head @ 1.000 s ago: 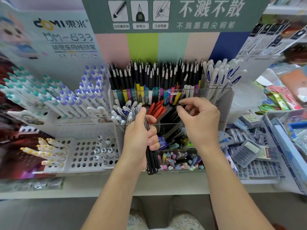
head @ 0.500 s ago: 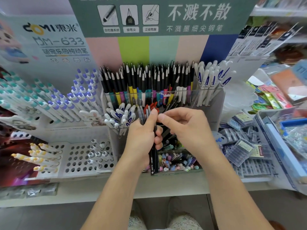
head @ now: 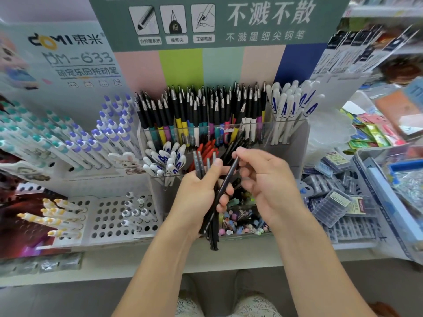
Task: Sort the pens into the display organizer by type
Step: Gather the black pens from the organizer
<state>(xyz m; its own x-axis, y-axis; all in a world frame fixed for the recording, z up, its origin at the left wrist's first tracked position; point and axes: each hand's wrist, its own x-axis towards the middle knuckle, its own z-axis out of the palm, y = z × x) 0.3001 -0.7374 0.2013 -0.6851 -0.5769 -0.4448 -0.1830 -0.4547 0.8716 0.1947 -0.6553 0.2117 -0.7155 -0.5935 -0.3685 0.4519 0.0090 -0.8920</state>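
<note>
Two hands are over the clear display organizer (head: 295,143), both busy w/ black pens. Your left hand (head: 199,191) has its grip closed round a bundle of black pens (head: 211,232); the bundle runs roughly vertical in view, tips sticking up past your thumb toward the organizer's back row, tail ends hanging out below your palm toward you. Your right hand (head: 267,179) pinches a single black pen (head: 225,186) near its upper end, thumb and forefinger closed on it. That pen's long axis is diagonal: top end up-right at your right fingertips, lower end down-left, crossing over the bundle and touching your left fingers.

Behind your hands, the organizer's back row is packed w/ black-gripped pens (head: 201,110) standing upright, tips up, coloured barrels below. Right end of that row holds white pens w/ blue marks (head: 288,108), leaning slightly right. Middle tier, left compartment: more white and blue pens (head: 167,159), fanned out toward the left. Next compartment over: red pens (head: 207,147), leaning up-left, just behind your left thumb. Front tier below your hands is a mixed jumble of small coloured pens (head: 242,220); can't tell types there.

Left of the organizer, a white pegged rack (head: 107,216) carries purple-capped pens (head: 109,136), teal-capped ones (head: 27,133) and a few yellow-tipped ones (head: 55,216), all slanting up-left. Right side: clear refill boxes (head: 336,202) stacked on the shelf.
</note>
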